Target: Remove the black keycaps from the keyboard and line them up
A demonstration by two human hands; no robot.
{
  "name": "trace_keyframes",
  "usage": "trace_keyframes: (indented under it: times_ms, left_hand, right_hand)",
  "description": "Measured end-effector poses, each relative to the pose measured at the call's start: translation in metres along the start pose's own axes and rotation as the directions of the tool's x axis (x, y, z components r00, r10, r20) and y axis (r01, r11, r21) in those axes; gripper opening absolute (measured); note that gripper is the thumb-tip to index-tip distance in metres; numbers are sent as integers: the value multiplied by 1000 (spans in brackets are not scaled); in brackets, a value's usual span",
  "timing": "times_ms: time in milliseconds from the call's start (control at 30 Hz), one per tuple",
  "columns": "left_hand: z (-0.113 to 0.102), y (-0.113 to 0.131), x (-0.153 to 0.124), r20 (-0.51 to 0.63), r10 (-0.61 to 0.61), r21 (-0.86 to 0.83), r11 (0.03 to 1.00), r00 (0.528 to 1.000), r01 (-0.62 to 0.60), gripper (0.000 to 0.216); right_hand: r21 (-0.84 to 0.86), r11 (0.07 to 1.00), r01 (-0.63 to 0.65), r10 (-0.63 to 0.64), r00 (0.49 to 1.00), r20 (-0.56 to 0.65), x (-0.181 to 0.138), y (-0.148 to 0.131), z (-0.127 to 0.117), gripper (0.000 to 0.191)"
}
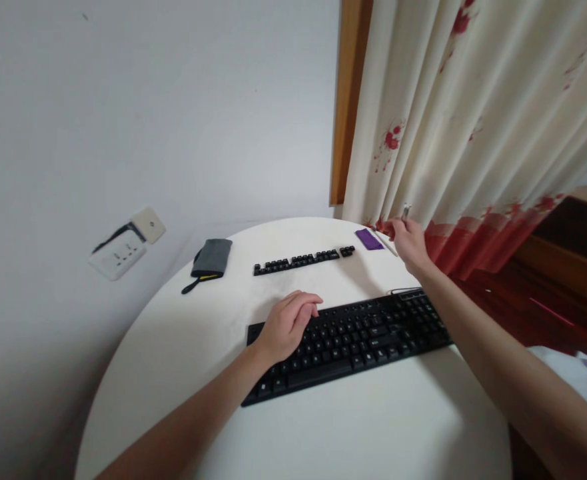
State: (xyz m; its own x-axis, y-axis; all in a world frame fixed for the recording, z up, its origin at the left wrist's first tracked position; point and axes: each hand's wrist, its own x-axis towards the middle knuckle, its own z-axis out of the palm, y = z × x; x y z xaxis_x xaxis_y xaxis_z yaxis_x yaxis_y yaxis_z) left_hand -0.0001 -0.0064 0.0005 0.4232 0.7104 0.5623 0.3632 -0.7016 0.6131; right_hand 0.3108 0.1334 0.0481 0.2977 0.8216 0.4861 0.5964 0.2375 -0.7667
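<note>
A black keyboard lies slightly slanted on the round white table, its front left corner nearest me. My left hand rests over the keyboard's left part, palm down, fingers stretched to the right and the thumb below them. Raised over the table's far right side, my right hand is closed around a small silver tool; its narrow end sticks up, and its exact kind is unclear. Beyond the keyboard, several loose black keycaps stand in a row. Close to the right hand are a purple cloth and a thin pale stick.
A folded grey cloth or pouch with a black loop lies at the table's back left. The white table borders a wall with a socket. A flowered curtain hangs behind the right hand.
</note>
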Motion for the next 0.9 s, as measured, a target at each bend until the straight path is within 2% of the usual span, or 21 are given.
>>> trace_keyframes:
  times_ms: [100, 233, 367, 633, 900]
  left_hand:
    - [0, 0, 0, -1, 6, -3, 1000, 1000, -6, 27]
    - [0, 1, 1, -6, 4, 10, 1000, 1000, -3, 26]
    - [0, 0, 0, -5, -1, 28, 1000, 1000, 1, 26]
    - [0, -2, 1, 5, -7, 39, 999, 1000, 7, 28]
    - [0, -1, 1, 7, -6, 38, 999, 1000, 6, 27]
  right_hand:
    - [61, 991, 117, -109, 986, -130, -28, -10, -27, 44]
    - [61, 996, 67, -65, 997, -38, -68, -13, -51, 40]
    - [-32, 998, 61, -60, 997, 50, -91, -4, -66, 31]
    - [-83, 995, 50, -25, 959, 282, -109, 16, -69, 33]
    - [-83, 994, 74, -45, 948, 314, -109, 20, -69, 34]
